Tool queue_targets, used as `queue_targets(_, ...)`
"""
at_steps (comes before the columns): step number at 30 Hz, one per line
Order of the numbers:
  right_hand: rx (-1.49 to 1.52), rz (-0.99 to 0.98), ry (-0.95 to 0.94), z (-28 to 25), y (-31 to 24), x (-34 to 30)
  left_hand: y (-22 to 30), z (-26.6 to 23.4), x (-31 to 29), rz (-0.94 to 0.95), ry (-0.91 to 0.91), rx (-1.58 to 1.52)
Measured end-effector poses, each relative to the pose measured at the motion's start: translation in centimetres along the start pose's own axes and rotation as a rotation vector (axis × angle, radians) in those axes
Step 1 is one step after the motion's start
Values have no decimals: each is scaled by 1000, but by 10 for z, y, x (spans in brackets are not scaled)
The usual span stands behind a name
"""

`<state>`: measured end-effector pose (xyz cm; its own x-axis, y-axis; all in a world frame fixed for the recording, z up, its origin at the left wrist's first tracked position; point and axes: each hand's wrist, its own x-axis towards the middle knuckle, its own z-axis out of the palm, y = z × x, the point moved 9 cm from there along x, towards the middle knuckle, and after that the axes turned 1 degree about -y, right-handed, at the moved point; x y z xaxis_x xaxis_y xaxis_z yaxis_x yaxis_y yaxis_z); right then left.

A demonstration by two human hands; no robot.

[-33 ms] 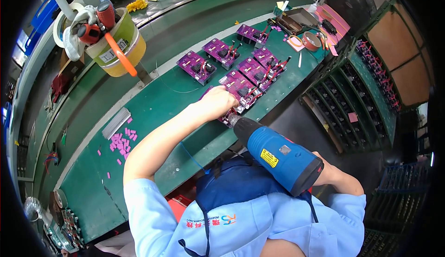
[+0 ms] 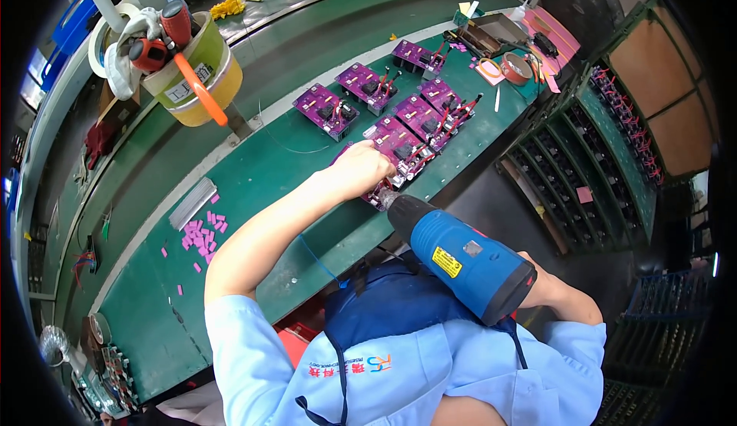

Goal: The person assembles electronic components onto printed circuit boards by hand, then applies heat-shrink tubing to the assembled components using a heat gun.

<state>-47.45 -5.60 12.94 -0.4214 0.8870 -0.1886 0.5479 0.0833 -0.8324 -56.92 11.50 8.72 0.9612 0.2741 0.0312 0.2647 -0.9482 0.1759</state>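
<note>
My left hand (image 2: 365, 169) is closed, its fingers curled over a purple circuit board (image 2: 375, 197) at the near end of the group; most of that board is hidden beneath it. In my right hand (image 2: 536, 284) is a blue and black power drill (image 2: 464, 253), gripped at the handle, which its body mostly hides. The drill's tip meets the board right beside my left fingers. Against this board's far side lies another purple circuit board (image 2: 395, 146) with white connectors and red and black leads. More purple boards (image 2: 326, 110) stand on heatsinks farther along the green workbench (image 2: 253, 188).
Pink strips (image 2: 201, 238) lie scattered beside a grey bar (image 2: 193, 203) on the left. A yellow-green bucket (image 2: 201, 80) with orange-handled tools hangs over the bench at far left. Tape rolls (image 2: 515, 68) and a metal tray (image 2: 491, 34) sit at the far end. Racks (image 2: 576, 173) stand right.
</note>
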Motion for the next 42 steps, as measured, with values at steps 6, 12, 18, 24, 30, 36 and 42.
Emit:
queue_targets(6, 21, -96, 169, -13, 1, -11, 3, -5, -9, -15, 8, 80)
queue_targets(12, 264, 37, 169, -24, 24, -13, -13, -29, -38, -141, 58, -7)
queue_targets(18, 546, 88, 166, -33, 35, -1, -23, -44, -54, -181, 103, 15)
queue_targets(24, 540, 104, 125, -34, 41, 11, -22, -45, -52, -189, 112, 58)
queue_targets(30, 415, 96, 115, -40, 37, 5, -21, -49, -43, -193, 124, 40)
queue_targets(36, 388, 120, 131, -40, 36, -16, -22, -37, -23, -174, 79, 33)
queue_targets(42, 225, 69, 136, -21, 41, -28, -16, -22, 3, -138, 49, 110)
